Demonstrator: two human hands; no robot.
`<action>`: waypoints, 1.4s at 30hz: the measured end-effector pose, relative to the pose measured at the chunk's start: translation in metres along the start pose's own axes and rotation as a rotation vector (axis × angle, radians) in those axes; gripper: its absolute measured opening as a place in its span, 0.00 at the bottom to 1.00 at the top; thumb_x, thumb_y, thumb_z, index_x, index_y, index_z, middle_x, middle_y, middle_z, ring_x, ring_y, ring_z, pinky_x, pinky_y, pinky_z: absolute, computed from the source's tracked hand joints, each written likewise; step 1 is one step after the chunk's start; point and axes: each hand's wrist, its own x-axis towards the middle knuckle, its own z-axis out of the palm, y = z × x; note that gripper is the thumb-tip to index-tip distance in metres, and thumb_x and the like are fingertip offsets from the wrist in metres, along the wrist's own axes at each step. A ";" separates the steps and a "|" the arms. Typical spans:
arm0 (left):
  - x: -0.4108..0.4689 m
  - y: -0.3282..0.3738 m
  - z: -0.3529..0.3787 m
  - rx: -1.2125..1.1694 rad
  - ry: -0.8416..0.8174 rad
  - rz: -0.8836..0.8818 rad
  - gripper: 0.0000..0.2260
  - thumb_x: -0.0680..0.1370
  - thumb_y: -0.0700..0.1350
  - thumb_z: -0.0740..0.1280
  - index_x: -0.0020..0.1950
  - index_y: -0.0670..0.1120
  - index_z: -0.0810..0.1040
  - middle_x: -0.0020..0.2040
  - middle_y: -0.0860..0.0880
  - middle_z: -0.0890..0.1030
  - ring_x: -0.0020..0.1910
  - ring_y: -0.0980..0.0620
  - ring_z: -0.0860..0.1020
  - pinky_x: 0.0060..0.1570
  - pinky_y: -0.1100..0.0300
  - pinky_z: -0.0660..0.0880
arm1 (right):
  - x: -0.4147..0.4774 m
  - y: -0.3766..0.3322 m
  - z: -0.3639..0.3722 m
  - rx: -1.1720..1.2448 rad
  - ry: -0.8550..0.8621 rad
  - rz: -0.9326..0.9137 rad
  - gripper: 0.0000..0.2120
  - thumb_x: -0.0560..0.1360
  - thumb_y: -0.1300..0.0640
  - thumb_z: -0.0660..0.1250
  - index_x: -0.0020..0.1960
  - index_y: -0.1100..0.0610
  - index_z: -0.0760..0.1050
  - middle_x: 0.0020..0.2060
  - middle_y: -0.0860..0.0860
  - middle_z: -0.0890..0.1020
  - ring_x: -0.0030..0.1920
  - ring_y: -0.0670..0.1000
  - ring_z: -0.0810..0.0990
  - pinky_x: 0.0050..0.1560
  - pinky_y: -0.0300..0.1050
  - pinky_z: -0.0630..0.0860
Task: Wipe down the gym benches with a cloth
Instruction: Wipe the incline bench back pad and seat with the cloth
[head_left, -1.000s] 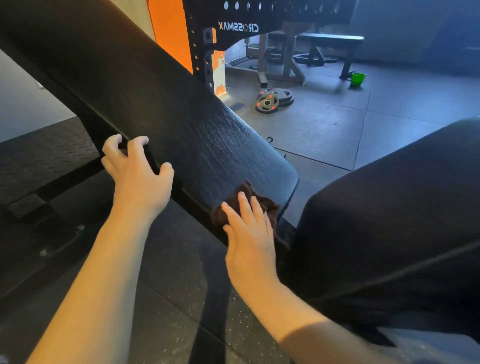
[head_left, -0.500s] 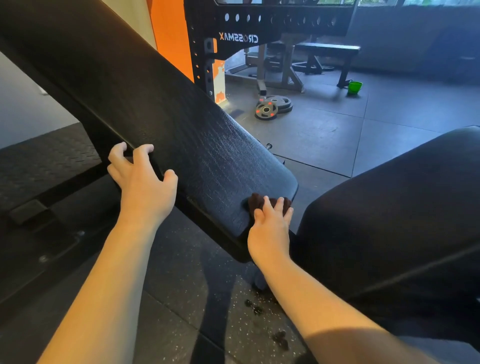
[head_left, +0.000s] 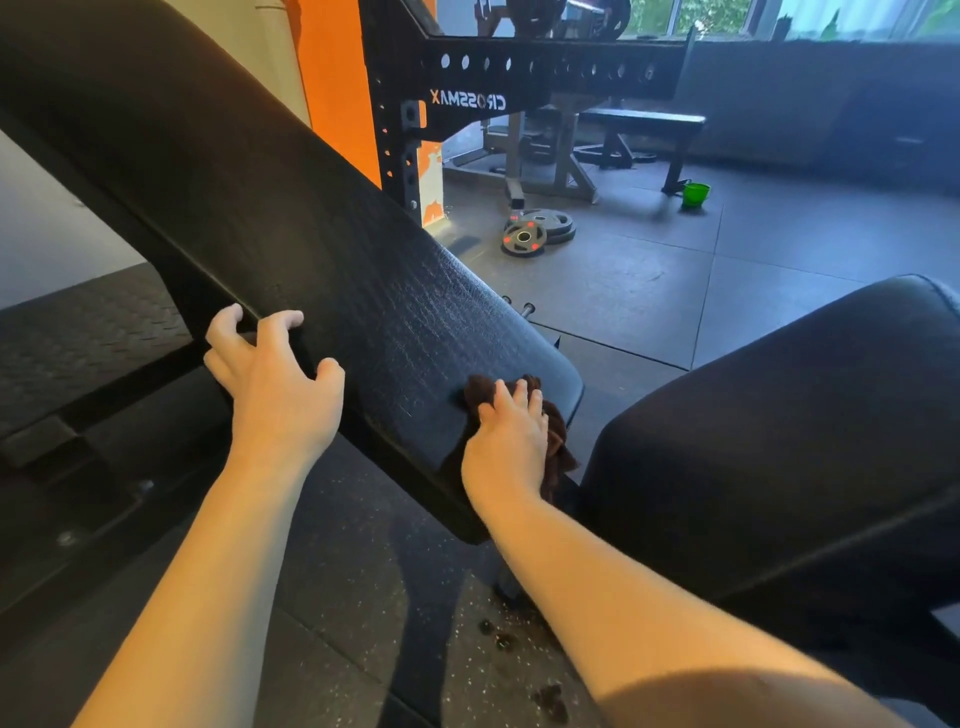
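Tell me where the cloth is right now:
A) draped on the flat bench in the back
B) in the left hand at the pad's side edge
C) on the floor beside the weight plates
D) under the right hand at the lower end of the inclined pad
D: the right hand presses the dark brown cloth onto the lower end of the inclined bench pad; the left hand only grips the pad's side edge.

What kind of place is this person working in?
Almost certainly a gym: a black perforated rack, weight plates lying on the rubber floor, and a flat bench behind them.
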 end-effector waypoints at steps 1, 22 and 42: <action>-0.001 0.001 -0.001 -0.001 -0.001 -0.007 0.22 0.79 0.42 0.71 0.72 0.50 0.70 0.80 0.48 0.50 0.78 0.45 0.52 0.66 0.52 0.69 | 0.012 -0.002 0.003 -0.017 0.017 0.024 0.24 0.86 0.56 0.55 0.81 0.51 0.58 0.82 0.51 0.53 0.82 0.52 0.44 0.80 0.51 0.41; -0.005 0.004 0.003 -0.044 0.014 -0.020 0.22 0.78 0.40 0.72 0.70 0.51 0.71 0.81 0.49 0.50 0.78 0.46 0.52 0.60 0.58 0.65 | 0.033 0.001 -0.003 -0.084 -0.070 -0.062 0.24 0.86 0.56 0.52 0.81 0.49 0.56 0.82 0.49 0.52 0.82 0.51 0.44 0.81 0.55 0.43; 0.011 -0.015 0.005 -0.217 0.228 0.055 0.21 0.77 0.38 0.69 0.68 0.46 0.72 0.71 0.47 0.66 0.69 0.49 0.69 0.56 0.72 0.64 | 0.001 -0.053 0.026 -0.134 -0.104 -0.559 0.22 0.86 0.57 0.56 0.80 0.51 0.62 0.81 0.51 0.58 0.82 0.54 0.50 0.78 0.49 0.42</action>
